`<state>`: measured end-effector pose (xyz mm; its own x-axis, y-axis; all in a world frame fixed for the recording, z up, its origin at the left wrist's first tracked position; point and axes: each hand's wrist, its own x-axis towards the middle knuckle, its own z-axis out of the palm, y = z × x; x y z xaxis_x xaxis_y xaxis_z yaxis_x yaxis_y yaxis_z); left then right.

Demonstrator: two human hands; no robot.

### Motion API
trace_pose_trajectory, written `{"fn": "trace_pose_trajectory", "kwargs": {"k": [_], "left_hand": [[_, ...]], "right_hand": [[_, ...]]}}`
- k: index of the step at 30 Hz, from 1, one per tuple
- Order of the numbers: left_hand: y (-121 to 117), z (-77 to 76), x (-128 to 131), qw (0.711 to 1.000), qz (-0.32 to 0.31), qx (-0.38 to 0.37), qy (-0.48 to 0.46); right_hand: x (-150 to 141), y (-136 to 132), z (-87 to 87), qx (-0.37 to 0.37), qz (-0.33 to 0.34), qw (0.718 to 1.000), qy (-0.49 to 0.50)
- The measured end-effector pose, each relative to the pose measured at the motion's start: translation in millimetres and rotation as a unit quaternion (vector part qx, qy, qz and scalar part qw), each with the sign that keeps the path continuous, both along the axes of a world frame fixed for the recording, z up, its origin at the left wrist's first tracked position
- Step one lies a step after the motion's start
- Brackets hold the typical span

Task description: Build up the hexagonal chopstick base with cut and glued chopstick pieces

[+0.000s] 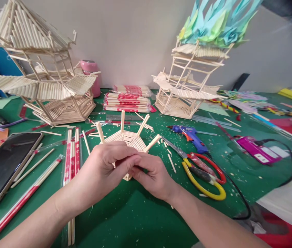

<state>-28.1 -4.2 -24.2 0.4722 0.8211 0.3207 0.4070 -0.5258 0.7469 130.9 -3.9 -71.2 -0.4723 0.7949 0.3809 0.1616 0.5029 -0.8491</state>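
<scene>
My left hand [104, 165] and my right hand [152, 175] meet over the green table, both closed on the near edge of a small hexagonal frame of wooden sticks [129, 137]. Several upright sticks rise from the frame's corners. The fingers of both hands pinch the frame's front side, which they partly hide. Yellow and red scissors [202, 175] lie just right of my right hand. A blue glue gun [191, 135] lies beyond them.
Two tall stick pagoda models stand at the back, one at the left [45, 79] and one at the right [187, 86] topped with paper cranes. Wrapped chopstick bundles [127, 101], loose chopsticks [71, 155], a phone [3, 165], a pink cup [91, 74] and a purple device [257, 150] surround them.
</scene>
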Motion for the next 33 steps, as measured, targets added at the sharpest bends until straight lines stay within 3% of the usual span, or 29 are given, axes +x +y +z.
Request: {"fn": "trace_pose_trajectory", "kwargs": {"k": [33], "left_hand": [[0.2,1.4,-1.0,1.000,-0.001,0.007,0.018]], "right_hand": [[1.0,-2.3,-4.0,-0.012,-0.002,1.000,-0.022]]}}
